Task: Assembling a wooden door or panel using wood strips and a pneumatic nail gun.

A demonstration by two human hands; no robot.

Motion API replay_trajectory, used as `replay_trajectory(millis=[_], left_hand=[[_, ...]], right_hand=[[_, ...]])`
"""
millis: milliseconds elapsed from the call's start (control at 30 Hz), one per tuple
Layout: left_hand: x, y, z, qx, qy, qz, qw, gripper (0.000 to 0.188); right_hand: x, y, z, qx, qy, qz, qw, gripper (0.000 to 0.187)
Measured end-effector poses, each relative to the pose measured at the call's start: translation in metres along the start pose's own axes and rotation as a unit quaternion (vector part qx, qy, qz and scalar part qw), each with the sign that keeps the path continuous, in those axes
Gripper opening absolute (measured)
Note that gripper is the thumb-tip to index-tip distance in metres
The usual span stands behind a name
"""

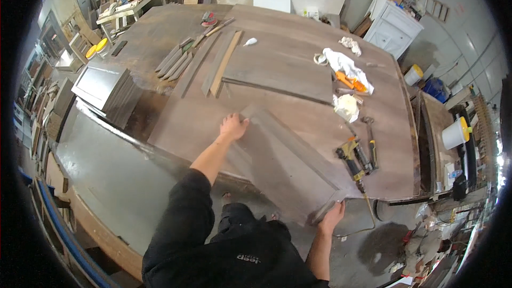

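A grey-brown framed wooden panel (288,165), like a cabinet door, slants across the near edge of the worktable (389,176), its near end jutting past that edge. My left hand (234,127) grips its far-left end, fingers curled over the frame. At the near-right corner, my right hand (332,216) holds the frame, with part of the fingers hidden behind it. Just right of the panel lie a nail gun (351,160) with a hose and a hammer (372,141). Beyond it rests a flat stack of brown boards (280,77).
Wood strips (176,61) and a red sander (208,20) lie at the far left. Stacked framed panels (104,88) stand left. White cloth (344,65), an orange tool (349,81) and a glue bottle (250,41) are on the tabletop. The air hose (369,214) drops off the near edge.
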State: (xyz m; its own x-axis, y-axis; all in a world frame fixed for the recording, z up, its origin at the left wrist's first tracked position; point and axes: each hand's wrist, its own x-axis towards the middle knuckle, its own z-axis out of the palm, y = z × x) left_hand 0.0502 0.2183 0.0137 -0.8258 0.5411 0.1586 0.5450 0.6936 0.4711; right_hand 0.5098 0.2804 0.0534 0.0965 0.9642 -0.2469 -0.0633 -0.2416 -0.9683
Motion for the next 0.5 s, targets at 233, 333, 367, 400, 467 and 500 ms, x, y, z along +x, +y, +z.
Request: replay_trajectory(millis=[233, 333, 367, 400, 467, 500], left_hand=[[0.019, -0.043, -0.114, -0.320, -0.025, -0.154, 0.934, 0.064], [-0.001, -0.068, -0.169, -0.374, -0.019, -0.217, 0.902, 0.081], [-0.006, -0.087, -0.172, -0.373, -0.018, -0.220, 0.901, 0.081], [-0.012, -0.111, -0.171, -0.437, -0.002, -0.219, 0.872, 0.089], [-0.029, -0.120, -0.187, -0.499, -0.003, -0.226, 0.837, 0.104], [-0.033, -0.125, -0.196, -0.499, -0.005, -0.233, 0.835, 0.104]], right_hand=[[0.008, -0.021, 0.064, 0.038, -0.018, -0.176, 0.983, 0.050], [0.041, -0.028, 0.079, 0.025, -0.107, -0.233, 0.966, 0.052], [0.048, -0.032, 0.086, 0.027, -0.108, -0.173, 0.978, 0.059], [0.052, -0.036, 0.094, 0.027, -0.113, -0.112, 0.987, 0.066], [0.051, -0.047, 0.106, 0.035, -0.149, -0.087, 0.984, 0.078], [0.050, -0.049, 0.106, 0.048, -0.180, -0.063, 0.981, 0.091]])
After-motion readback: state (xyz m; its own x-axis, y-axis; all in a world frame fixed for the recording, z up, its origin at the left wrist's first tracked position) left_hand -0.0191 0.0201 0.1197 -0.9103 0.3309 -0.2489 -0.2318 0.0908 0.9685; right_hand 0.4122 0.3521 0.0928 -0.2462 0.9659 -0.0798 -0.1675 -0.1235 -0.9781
